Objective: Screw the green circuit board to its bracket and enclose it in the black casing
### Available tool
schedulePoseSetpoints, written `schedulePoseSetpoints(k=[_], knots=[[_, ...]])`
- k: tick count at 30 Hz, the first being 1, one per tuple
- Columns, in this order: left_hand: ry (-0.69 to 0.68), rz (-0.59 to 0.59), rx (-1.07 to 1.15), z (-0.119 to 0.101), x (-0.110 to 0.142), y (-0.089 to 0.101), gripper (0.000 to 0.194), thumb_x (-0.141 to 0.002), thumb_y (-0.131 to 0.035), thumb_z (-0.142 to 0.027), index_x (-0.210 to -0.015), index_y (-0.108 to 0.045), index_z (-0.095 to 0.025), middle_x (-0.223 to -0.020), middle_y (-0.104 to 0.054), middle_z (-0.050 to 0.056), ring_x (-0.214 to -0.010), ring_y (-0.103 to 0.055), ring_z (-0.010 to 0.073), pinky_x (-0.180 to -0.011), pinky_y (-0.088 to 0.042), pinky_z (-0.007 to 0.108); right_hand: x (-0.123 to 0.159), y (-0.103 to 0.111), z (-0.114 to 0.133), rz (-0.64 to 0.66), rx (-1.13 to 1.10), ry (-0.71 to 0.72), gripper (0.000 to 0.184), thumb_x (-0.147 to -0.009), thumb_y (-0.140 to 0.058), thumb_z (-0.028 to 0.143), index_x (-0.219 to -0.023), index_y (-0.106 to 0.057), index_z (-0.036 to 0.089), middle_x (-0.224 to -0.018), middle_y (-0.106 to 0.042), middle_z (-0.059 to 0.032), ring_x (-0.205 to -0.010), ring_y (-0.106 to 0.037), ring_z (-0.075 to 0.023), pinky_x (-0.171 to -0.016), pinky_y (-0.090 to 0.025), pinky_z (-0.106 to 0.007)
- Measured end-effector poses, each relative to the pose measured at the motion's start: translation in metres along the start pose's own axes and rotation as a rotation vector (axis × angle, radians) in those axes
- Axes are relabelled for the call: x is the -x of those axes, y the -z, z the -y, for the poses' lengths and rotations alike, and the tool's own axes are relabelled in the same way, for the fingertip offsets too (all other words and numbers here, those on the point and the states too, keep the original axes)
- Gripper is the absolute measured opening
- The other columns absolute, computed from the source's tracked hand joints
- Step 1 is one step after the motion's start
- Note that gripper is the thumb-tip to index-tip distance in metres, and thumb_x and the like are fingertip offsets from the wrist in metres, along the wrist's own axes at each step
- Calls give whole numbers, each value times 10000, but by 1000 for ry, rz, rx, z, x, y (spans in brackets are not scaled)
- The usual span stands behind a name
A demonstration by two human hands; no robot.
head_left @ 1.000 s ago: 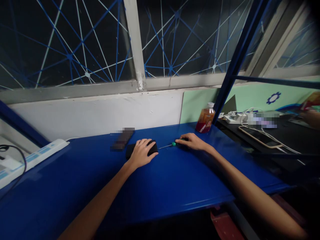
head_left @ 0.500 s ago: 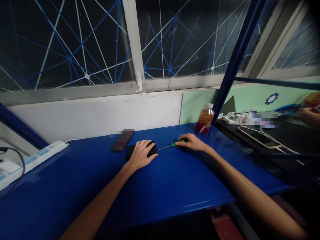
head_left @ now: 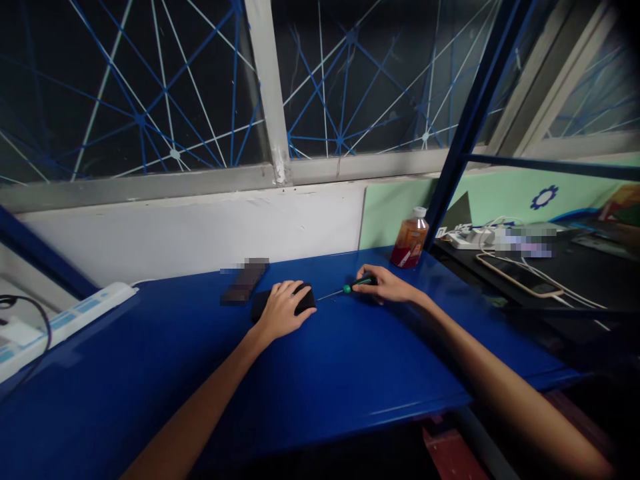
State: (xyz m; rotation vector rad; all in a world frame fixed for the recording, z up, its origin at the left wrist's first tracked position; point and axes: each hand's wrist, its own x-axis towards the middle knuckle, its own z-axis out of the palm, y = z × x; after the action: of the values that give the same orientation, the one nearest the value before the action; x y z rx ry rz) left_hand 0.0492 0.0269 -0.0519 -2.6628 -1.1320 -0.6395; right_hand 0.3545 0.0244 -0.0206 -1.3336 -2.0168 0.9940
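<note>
My left hand (head_left: 283, 309) presses down on a flat black rectangular block (head_left: 305, 301), its fingers draped over the top and its thumb along the near right corner. The hand covers much of the block, so I cannot tell what kind of object it is. In my right hand (head_left: 390, 285) is a screwdriver (head_left: 347, 289) with a green and black handle, pinched between thumb and fingers. Its thin metal shaft points left, and the tip reaches the block's right end. A tiny dark bit (head_left: 334, 300) lies just below the shaft.
A dark, partly blurred slab (head_left: 246, 280) lies behind the block on the blue table (head_left: 320, 373). At the back right stands an orange drink bottle (head_left: 411, 240). A white power strip (head_left: 75, 320) runs along the left. On the black desk at right lie a phone (head_left: 520, 275) and cables.
My right hand's fingers have shifted around the screwdriver handle, showing more of it. My left hand and the block stay put. At far right, another person's hand has moved into shadow.
</note>
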Motion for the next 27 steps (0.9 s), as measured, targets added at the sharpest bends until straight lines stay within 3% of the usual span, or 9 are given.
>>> schedulePoseSetpoints(k=[7,10,13,16,21,24,27], knots=[[0,-12,3,0,1,0,474,-878,-514,-508,-1253,-550,-219,-1257,-572,120,-1145,-497,313,-938,-383,497,-3,-2,6,-119,303,121,467,-878,-442,571,-714,-606,166,-621,-557,-11,-555,-474,-114,-528,-344,-250],[0,-7,2,0,1,0,480,-878,-515,-506,-1249,-553,-204,-1256,-572,128,-1148,-494,315,-941,-380,496,-2,-1,2,-93,228,106,378,-812,-562,551,-860,-598,177,-662,-560,7,-539,-464,-103,-498,-350,-232],[0,-9,12,0,1,0,476,-878,-515,-507,-1251,-551,-214,-1258,-571,123,-1147,-493,316,-939,-380,498,0,0,-3,-17,74,25,472,-723,-676,518,-1024,-518,190,-649,-540,40,-442,-457,-88,-421,-344,-216],[-1,-13,14,0,1,0,472,-879,-514,-506,-1257,-546,-226,-1255,-573,118,-1147,-494,316,-936,-381,496,0,1,-3,37,25,-5,438,-762,-625,548,-979,-520,182,-602,-521,44,-412,-467,-97,-400,-339,-223],[2,-11,6,-1,1,1,479,-880,-513,-505,-1266,-539,-221,-1255,-572,119,-1152,-489,315,-941,-377,492,-2,0,3,-64,234,78,460,-845,-483,590,-724,-596,161,-581,-497,11,-517,-434,-103,-476,-319,-238],[3,-8,7,-1,1,1,481,-878,-514,-509,-1258,-547,-216,-1250,-575,122,-1148,-492,314,-942,-378,490,-2,0,4,-65,199,82,410,-789,-578,570,-842,-603,165,-633,-524,14,-544,-438,-102,-481,-323,-227],[3,-9,9,-1,1,2,469,-877,-517,-507,-1253,-553,-229,-1252,-576,118,-1143,-498,313,-938,-381,491,0,1,2,13,73,12,450,-721,-662,545,-958,-553,178,-642,-522,36,-469,-438,-87,-429,-324,-212]])
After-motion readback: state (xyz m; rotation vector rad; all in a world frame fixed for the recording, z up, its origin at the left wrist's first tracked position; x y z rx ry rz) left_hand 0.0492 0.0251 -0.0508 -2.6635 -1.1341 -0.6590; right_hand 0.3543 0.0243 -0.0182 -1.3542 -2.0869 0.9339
